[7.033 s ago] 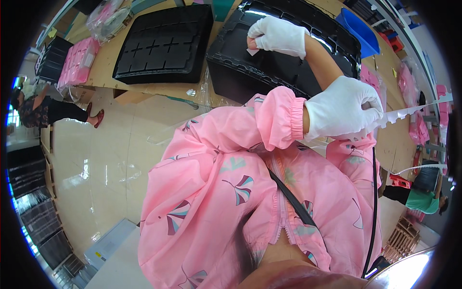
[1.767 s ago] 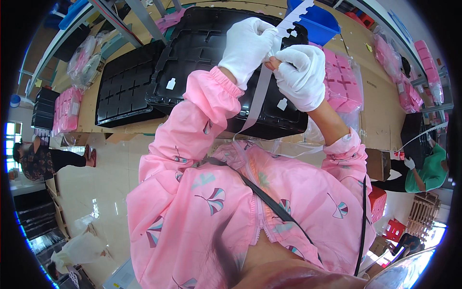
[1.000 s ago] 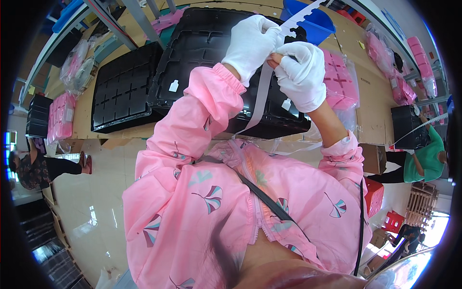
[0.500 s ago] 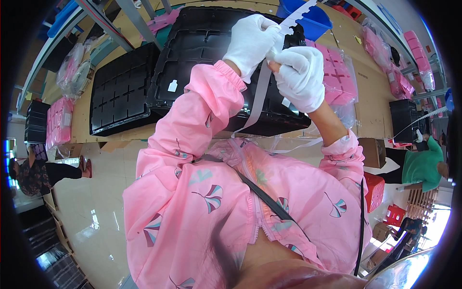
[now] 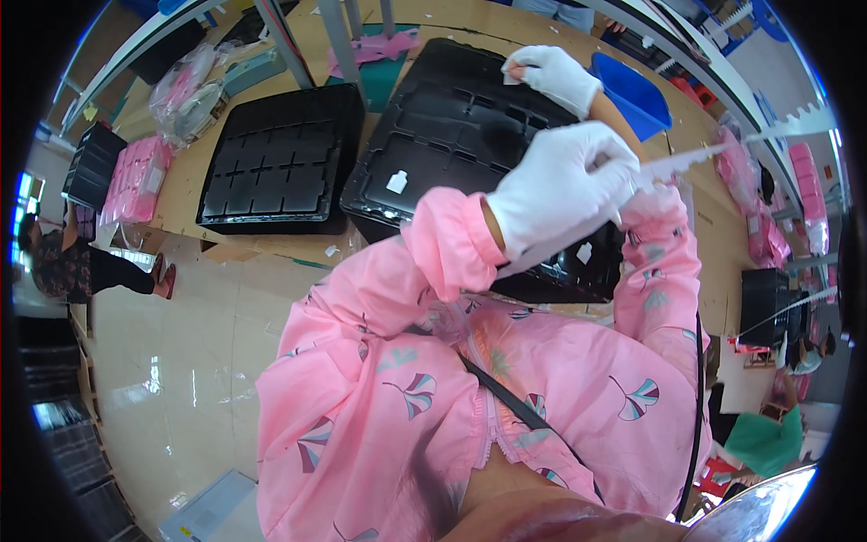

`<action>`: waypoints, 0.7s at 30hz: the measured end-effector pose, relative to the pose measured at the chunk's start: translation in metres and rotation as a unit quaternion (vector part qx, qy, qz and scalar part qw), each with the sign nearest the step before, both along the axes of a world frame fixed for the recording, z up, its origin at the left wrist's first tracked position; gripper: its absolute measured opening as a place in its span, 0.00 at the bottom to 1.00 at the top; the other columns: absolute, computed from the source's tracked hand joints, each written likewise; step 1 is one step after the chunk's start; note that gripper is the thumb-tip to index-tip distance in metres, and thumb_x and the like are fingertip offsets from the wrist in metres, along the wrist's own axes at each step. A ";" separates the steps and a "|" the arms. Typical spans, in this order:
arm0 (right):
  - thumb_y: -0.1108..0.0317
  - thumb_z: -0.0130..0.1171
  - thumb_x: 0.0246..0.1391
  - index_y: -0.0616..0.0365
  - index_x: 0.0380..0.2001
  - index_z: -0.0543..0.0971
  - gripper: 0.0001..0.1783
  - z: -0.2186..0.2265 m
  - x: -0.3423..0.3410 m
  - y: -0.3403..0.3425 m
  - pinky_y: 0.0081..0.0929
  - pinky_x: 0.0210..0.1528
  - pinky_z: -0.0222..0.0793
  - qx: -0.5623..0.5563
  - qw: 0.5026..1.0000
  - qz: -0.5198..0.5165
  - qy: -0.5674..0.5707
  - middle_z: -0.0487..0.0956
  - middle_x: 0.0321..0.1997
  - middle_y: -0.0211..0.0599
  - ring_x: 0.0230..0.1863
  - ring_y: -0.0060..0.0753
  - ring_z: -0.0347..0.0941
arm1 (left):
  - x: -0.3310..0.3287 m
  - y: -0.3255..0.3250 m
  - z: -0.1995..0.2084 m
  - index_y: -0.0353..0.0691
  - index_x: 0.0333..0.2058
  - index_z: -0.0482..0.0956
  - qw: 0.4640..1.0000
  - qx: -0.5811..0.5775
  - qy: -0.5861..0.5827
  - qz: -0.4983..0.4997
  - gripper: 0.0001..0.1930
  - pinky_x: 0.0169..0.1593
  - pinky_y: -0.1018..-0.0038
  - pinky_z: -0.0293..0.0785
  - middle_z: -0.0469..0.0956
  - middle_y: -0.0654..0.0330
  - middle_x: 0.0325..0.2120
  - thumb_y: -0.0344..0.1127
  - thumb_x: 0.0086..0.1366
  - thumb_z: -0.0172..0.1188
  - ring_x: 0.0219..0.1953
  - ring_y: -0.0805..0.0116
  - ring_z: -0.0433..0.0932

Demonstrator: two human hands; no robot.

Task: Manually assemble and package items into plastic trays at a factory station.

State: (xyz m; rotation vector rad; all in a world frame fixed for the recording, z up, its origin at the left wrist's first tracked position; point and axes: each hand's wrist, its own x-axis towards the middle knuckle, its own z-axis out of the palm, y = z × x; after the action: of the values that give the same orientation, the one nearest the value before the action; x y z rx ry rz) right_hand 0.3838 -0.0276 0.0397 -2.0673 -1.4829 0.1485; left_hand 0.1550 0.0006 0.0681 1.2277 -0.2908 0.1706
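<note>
My left hand (image 5: 564, 188), in a white glove, is closed on a long white strip of label backing (image 5: 688, 161). One end of this strip stretches off to the right, and the other hangs below my wrist. Farther off, my gloved right hand (image 5: 558, 79) pinches a small white label (image 5: 513, 78) above the far part of a large black plastic tray (image 5: 424, 135). The tray lies with its ribbed side up on the table. A white label (image 5: 397, 182) sits on its near left part, and a second white label (image 5: 585, 253) on its near right part.
A second black tray (image 5: 271, 163) lies to the left. Behind on the right stands a blue bin (image 5: 632, 95). Pink trays (image 5: 135, 181) are at the left end of the cardboard-covered table. Metal posts (image 5: 287, 41) rise at the back. Other people are on both sides.
My hands have come apart: the right has moved away over the tray's far part with a label, while the left has swung right and nearer with the strip. My view has shifted.
</note>
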 end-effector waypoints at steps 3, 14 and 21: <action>0.69 0.55 0.48 0.59 0.31 0.80 0.08 0.005 0.004 0.055 0.26 0.38 0.69 -0.088 0.995 0.008 -0.046 0.80 0.28 0.38 0.31 0.31 0.75 | -0.007 0.004 -0.003 0.31 0.34 0.74 1.000 -0.017 0.006 0.011 0.06 0.31 0.82 0.73 0.78 0.61 0.28 0.29 0.63 0.55 0.27 0.78 0.76; 0.69 0.55 0.46 0.56 0.29 0.80 0.07 -0.009 0.041 0.139 0.29 0.37 0.69 -0.258 0.957 0.064 -0.119 0.79 0.28 0.37 0.31 0.36 0.75 | -0.018 0.034 -0.005 0.32 0.35 0.74 0.999 -0.025 0.033 -0.013 0.05 0.28 0.83 0.70 0.77 0.63 0.26 0.28 0.63 0.55 0.25 0.80 0.74; 0.72 0.54 0.43 0.56 0.29 0.80 0.08 -0.010 0.040 0.150 0.30 0.36 0.69 -0.285 0.948 0.062 -0.126 0.79 0.28 0.38 0.31 0.37 0.75 | -0.015 0.043 -0.006 0.33 0.35 0.74 0.998 -0.046 0.038 -0.021 0.05 0.25 0.84 0.67 0.76 0.63 0.24 0.27 0.63 0.55 0.23 0.82 0.72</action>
State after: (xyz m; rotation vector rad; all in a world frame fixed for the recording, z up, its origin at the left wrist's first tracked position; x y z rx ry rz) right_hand 0.4241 0.1221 0.0302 -2.5132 -1.8966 0.4186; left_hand 0.1401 0.0433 0.0624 1.1322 -0.2402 0.0996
